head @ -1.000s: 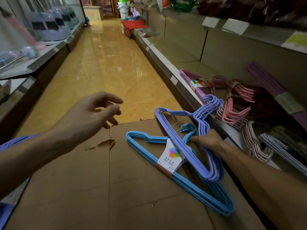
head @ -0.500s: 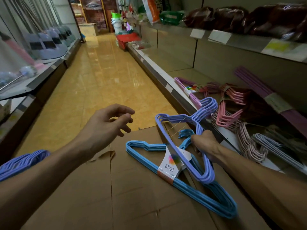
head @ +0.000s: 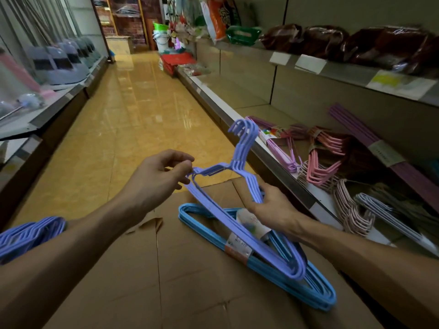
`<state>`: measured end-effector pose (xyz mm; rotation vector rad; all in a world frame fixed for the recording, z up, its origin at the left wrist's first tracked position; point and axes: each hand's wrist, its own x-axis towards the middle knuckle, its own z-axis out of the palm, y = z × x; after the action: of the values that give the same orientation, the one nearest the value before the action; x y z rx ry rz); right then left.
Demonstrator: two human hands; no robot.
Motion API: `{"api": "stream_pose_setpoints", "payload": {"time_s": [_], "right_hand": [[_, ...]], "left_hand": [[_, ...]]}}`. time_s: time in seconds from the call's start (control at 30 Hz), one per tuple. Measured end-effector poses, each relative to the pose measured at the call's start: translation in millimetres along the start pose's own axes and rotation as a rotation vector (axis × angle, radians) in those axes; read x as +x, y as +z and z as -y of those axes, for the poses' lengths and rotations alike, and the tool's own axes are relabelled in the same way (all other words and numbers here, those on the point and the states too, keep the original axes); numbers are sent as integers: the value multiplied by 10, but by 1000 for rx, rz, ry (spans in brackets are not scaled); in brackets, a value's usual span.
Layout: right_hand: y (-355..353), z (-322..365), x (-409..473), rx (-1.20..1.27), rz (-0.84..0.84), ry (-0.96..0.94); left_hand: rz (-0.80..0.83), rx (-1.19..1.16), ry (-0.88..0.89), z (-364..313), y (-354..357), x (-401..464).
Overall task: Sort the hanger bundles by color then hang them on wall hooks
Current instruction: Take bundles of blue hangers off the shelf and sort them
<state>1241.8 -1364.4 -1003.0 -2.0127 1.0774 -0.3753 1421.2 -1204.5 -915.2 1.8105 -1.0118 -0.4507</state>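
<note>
While the periwinkle hanger bundle (head: 240, 210) is lifted at an angle above the cardboard box (head: 147, 281), its hooks point up toward the aisle and its lower corner hangs over the light blue hanger bundle (head: 292, 281). That blue bundle lies flat on the box top, a paper label band (head: 240, 248) wrapped round it. The left hand (head: 154, 179) pinches the periwinkle bundle's far shoulder corner between thumb and curled fingers (head: 183, 166). The right hand (head: 273, 207) has its fingers curled round the bundle's near arm, just below the neck. Another bundle of periwinkle hangers (head: 31, 236) shows at the left edge, beside the left forearm; what it rests on is hidden. To the right runs a low shelf (head: 316, 200) carrying pink hanger bundles (head: 320, 167), a lilac bundle (head: 280, 153) with a coloured label, and pale grey hangers (head: 389, 217). Beyond, a glossy yellow floor (head: 133, 119) stretches down the aisle, and dustpans (head: 59, 65) line the left-hand shelving.
</note>
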Motion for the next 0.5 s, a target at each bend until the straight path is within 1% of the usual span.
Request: {"api": "stream_pose_setpoints", "payload": {"time_s": [0.13,0.23,0.37,0.43,0.5], "right_hand": [[195,203,-190,-54,39,-131],[322,334,-321,-79,77,-191],[465,519,-497,-66,169,-269],[527,618,-598,-63,211,-318],[602,706,-692,-71,255,-371]], "left_hand": [[-3,17,-38,43,-67,52],[-10,45,-62,61,-132,43],[18,43,-87,64,-222,4],[-12,43,-60,48,-260,-9],[-99,48,-43,39,-291,-23]]}}
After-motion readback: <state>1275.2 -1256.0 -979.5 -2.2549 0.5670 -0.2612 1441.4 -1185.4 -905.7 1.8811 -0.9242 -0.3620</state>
